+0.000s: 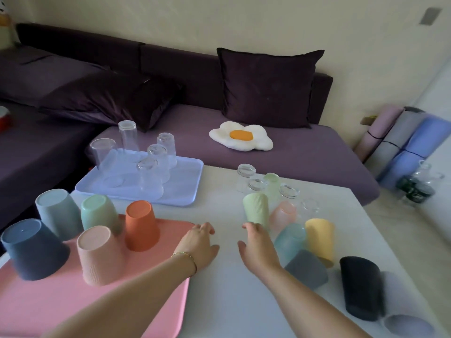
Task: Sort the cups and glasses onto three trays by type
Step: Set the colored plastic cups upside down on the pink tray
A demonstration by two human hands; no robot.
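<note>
My left hand point(198, 243) is open by the smooth pink tray point(36, 309); right hand point(259, 248) open too, ribbed green cup point(256, 209) at twelve o'clock.

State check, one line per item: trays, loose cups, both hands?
pink tray: loaded with coloured cups, mouth down.
blue tray: loaded with clear glasses, mouth down.
green ribbed cup: mouth down on the table, unsorted.
clear jars: on the table, unsorted.
left hand: open, empty, beside the pink tray.
right hand: open, empty, at the green ribbed cup; contact unclear.
</note>
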